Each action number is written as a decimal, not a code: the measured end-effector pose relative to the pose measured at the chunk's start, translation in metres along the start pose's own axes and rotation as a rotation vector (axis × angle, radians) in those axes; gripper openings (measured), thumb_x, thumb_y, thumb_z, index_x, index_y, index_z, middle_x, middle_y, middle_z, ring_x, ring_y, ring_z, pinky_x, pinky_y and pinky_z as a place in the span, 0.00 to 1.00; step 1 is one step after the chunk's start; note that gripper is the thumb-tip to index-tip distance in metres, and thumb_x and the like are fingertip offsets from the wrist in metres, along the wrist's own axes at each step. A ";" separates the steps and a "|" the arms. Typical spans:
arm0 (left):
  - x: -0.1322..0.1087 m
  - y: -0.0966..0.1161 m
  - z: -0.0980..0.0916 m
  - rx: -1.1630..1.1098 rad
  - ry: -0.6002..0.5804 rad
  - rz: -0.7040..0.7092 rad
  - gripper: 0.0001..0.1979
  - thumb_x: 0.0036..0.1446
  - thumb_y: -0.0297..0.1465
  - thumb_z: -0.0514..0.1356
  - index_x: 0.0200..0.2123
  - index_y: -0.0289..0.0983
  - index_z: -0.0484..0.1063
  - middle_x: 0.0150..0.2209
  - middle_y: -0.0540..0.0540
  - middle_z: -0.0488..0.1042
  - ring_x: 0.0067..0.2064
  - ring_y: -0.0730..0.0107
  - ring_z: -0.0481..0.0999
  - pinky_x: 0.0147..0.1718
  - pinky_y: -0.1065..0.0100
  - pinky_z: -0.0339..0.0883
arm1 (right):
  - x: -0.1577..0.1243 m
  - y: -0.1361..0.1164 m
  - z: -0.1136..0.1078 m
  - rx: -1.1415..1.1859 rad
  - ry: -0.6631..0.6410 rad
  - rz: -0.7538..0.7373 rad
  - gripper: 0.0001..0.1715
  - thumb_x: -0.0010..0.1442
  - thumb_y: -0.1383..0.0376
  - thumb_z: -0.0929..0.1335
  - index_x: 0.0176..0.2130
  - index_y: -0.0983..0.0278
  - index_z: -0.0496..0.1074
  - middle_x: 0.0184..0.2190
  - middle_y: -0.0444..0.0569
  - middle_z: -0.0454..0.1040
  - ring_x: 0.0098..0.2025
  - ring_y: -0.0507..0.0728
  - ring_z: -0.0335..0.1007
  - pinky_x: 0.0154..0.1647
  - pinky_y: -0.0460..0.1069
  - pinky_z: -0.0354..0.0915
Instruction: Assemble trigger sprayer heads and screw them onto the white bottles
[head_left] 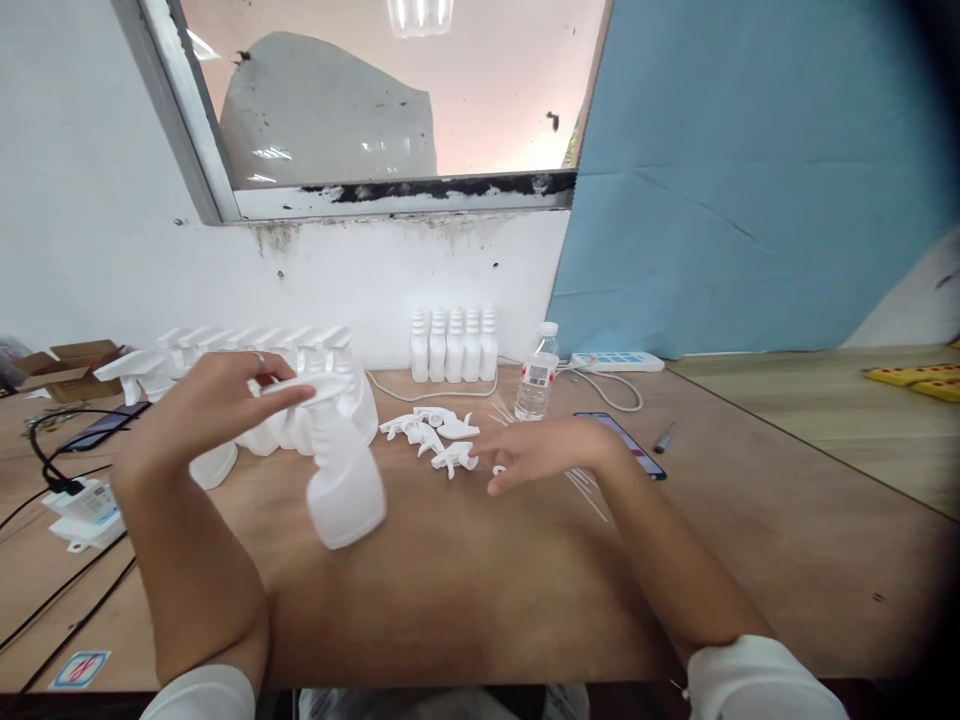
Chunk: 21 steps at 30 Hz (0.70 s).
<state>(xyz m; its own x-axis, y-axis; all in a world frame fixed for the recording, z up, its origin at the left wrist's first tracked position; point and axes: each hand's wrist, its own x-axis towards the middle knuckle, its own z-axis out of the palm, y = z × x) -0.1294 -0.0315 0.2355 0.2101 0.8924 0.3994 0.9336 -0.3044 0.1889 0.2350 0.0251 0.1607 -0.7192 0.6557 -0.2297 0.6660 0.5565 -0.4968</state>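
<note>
My left hand (pixel 225 400) grips a white spray bottle (pixel 345 490) by its trigger head, and the bottle hangs tilted over the table. Behind that hand stand several more white spray bottles (pixel 262 440) with heads fitted, in a row partly hidden by it. My right hand (pixel 536 450) reaches leftward with fingers stretched out, nothing seen in its grasp. Its fingertips are close to a small pile of white trigger spray heads (pixel 454 457); whether they touch one I cannot tell. Thin white tubes (pixel 585 485) lie partly under the right forearm.
Several white bottles without heads (pixel 454 345) stand by the wall. Right of them are a clear water bottle (pixel 536 375), a power strip (pixel 617 362), a phone (pixel 626 440) and a small dark tool (pixel 664 438). Cables, a white adapter (pixel 88 510) and a cardboard box (pixel 71 368) occupy the left.
</note>
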 end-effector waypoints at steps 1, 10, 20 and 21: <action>-0.002 -0.008 -0.005 0.028 0.021 -0.091 0.23 0.57 0.55 0.57 0.33 0.42 0.75 0.28 0.52 0.78 0.32 0.64 0.73 0.31 0.68 0.60 | -0.006 -0.001 -0.003 0.039 -0.002 0.005 0.33 0.52 0.51 0.73 0.55 0.60 0.75 0.40 0.50 0.79 0.36 0.58 0.75 0.33 0.48 0.67; -0.023 -0.054 -0.021 -0.048 0.301 -0.610 0.15 0.48 0.50 0.63 0.29 0.46 0.68 0.11 0.60 0.67 0.26 0.59 0.71 0.28 0.67 0.55 | -0.029 -0.015 -0.017 0.127 -0.029 -0.003 0.34 0.51 0.47 0.72 0.54 0.57 0.76 0.39 0.49 0.79 0.37 0.58 0.74 0.35 0.48 0.66; -0.032 -0.064 -0.016 -0.091 0.395 -0.695 0.14 0.51 0.47 0.58 0.24 0.45 0.62 0.07 0.62 0.61 0.24 0.60 0.65 0.28 0.66 0.50 | -0.029 -0.016 -0.016 0.108 -0.072 0.096 0.36 0.54 0.48 0.70 0.59 0.57 0.71 0.45 0.50 0.78 0.40 0.59 0.75 0.35 0.48 0.67; -0.032 -0.064 -0.016 -0.094 0.394 -0.691 0.14 0.51 0.47 0.58 0.24 0.45 0.62 0.07 0.62 0.61 0.24 0.60 0.65 0.27 0.66 0.50 | -0.030 -0.017 -0.017 0.102 -0.085 0.114 0.37 0.55 0.48 0.70 0.60 0.57 0.69 0.47 0.50 0.77 0.40 0.59 0.75 0.35 0.48 0.67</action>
<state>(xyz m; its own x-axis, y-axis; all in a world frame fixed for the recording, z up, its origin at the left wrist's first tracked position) -0.2008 -0.0455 0.2251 -0.5414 0.7111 0.4487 0.7829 0.2317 0.5774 0.2480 0.0046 0.1904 -0.6572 0.6638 -0.3571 0.7238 0.4237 -0.5446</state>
